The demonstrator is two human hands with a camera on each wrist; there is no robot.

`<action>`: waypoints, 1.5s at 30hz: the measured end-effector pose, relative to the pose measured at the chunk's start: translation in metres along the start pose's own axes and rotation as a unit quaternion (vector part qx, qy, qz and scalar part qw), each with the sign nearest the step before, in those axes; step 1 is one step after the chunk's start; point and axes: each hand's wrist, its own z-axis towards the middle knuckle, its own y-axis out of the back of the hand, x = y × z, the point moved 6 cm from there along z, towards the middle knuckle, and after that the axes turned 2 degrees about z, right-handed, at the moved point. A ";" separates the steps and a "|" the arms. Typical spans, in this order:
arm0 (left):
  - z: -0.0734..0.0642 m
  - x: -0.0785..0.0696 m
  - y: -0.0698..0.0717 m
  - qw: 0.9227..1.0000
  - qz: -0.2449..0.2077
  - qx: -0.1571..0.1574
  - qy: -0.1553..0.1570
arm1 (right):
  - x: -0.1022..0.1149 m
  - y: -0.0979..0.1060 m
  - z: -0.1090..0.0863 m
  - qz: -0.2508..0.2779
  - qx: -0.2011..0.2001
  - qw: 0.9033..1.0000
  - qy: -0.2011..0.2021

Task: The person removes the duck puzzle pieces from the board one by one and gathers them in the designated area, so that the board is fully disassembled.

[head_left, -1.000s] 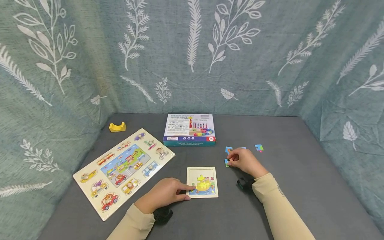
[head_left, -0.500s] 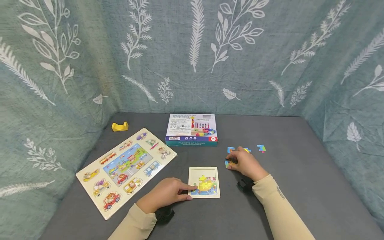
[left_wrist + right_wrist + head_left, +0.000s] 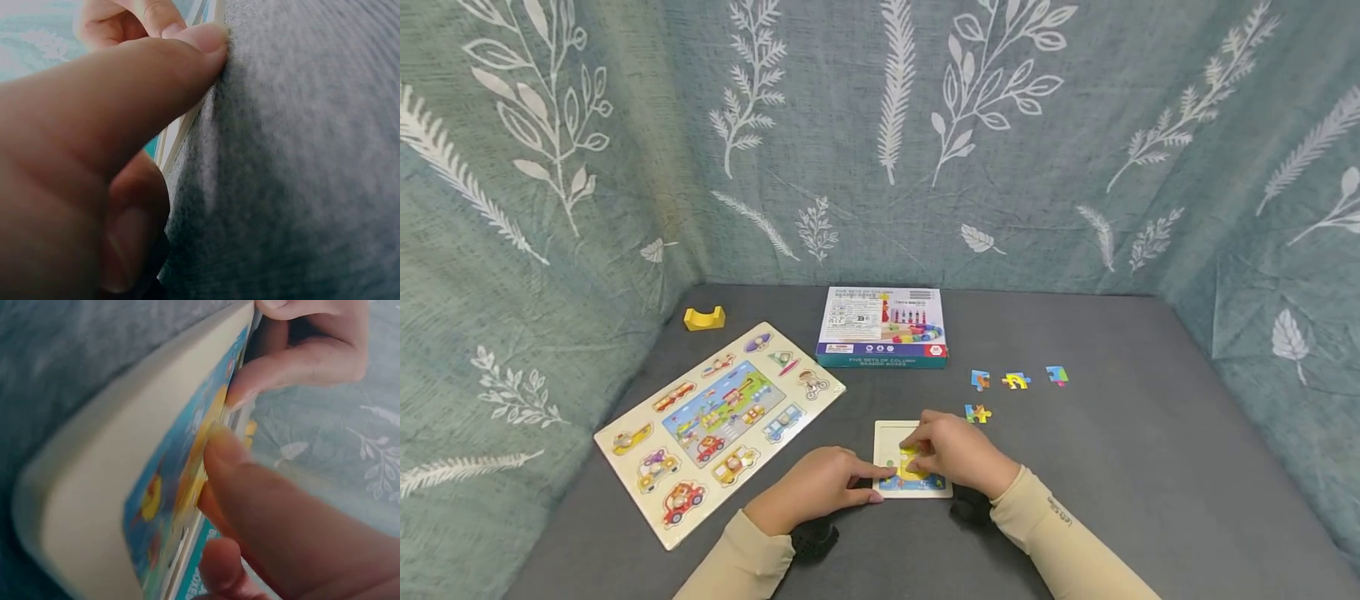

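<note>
Loose puzzle pieces [image 3: 1015, 381] beyond hands [image 3: 951, 452]

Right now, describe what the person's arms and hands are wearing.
Both arms wear long beige sleeves: left sleeve, right sleeve, which shows a small dark marking near the cuff. A black device sits at each wrist. The left hand and right hand are bare, ungloved.
</note>
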 end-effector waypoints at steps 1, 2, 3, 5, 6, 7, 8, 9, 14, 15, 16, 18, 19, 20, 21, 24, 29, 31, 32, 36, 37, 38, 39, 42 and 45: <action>0.000 0.000 0.000 1.000 0.000 0.001 0.001 | 0.000 0.000 0.000 0.001 -0.004 1.000 0.003; 0.000 0.000 0.000 1.000 0.000 0.001 -0.001 | 0.000 0.000 -0.001 0.008 -0.008 1.000 0.004; 0.000 0.000 0.000 1.000 0.000 0.001 -0.001 | -0.001 0.001 -0.001 0.014 -0.011 1.000 0.004; 0.000 -0.001 0.001 1.000 -0.002 0.002 -0.003 | -0.002 0.002 -0.001 0.030 -0.016 0.999 0.001; 0.000 -0.001 0.001 1.000 -0.003 0.001 -0.005 | -0.003 0.002 -0.001 0.040 -0.018 0.999 -0.001; -0.001 -0.001 0.002 1.000 -0.004 0.000 -0.005 | -0.004 0.002 0.000 0.051 -0.017 0.999 -0.005; -0.001 -0.001 0.002 1.000 -0.005 0.000 -0.005 | -0.005 0.002 0.001 0.062 -0.014 0.998 -0.010; -0.001 -0.002 0.003 1.000 -0.007 0.000 -0.004 | -0.005 0.001 0.001 0.071 -0.009 0.997 -0.015; -0.001 -0.002 0.004 1.000 -0.008 -0.002 -0.003 | -0.008 -0.001 0.003 0.102 0.008 0.994 -0.024; -0.001 -0.002 0.004 1.000 -0.007 -0.002 -0.003 | -0.008 -0.002 0.003 0.109 0.008 0.994 -0.021; -0.001 -0.002 0.003 1.000 -0.006 -0.002 -0.003 | -0.009 -0.001 0.003 0.118 0.006 0.993 -0.016; -0.001 -0.002 0.002 1.000 -0.003 -0.001 -0.002 | -0.009 0.001 0.003 0.141 0.002 0.990 -0.007; -0.001 -0.002 0.001 1.000 -0.003 0.001 0.000 | -0.010 0.003 0.002 0.156 0.000 0.988 -0.006; -0.001 -0.002 0.001 1.000 -0.003 0.003 0.002 | -0.010 0.005 0.001 0.173 -0.003 0.985 -0.006; -0.001 -0.002 0.000 1.000 -0.003 0.005 0.004 | -0.011 0.007 0.001 0.192 -0.006 0.981 -0.009; -0.001 -0.003 0.000 1.000 -0.005 0.010 0.008 | -0.015 0.016 -0.001 0.228 -0.018 0.973 -0.023; 0.001 -0.004 0.002 1.000 0.004 0.008 0.008 | -0.018 0.015 -0.001 0.209 -0.013 0.977 -0.026; 0.002 -0.005 0.003 1.000 0.015 0.001 -0.004 | -0.018 0.013 0.000 0.196 -0.011 0.980 -0.023; 0.002 -0.006 0.003 1.000 0.022 -0.003 -0.011 | -0.019 0.014 0.000 0.196 -0.015 0.980 -0.024; 0.003 -0.011 0.005 0.997 0.055 -0.043 -0.043 | -0.030 0.038 -0.006 0.235 -0.074 0.968 -0.043; 0.003 -0.013 0.006 0.995 0.063 -0.055 -0.049 | -0.036 0.047 -0.009 0.247 -0.094 0.963 -0.054; 0.003 -0.014 0.007 0.994 0.068 -0.067 -0.056 | -0.042 0.057 -0.014 0.252 -0.115 0.959 -0.065; 0.004 -0.016 0.007 0.993 0.071 -0.076 -0.063 | -0.049 0.066 -0.020 0.253 -0.135 0.955 -0.077; 0.005 -0.021 0.004 0.991 0.067 -0.077 -0.082 | -0.076 0.088 -0.039 0.230 -0.183 0.946 -0.137; 0.004 -0.024 -0.002 0.993 0.064 -0.041 -0.090 | -0.103 0.097 -0.058 0.193 -0.205 0.938 -0.200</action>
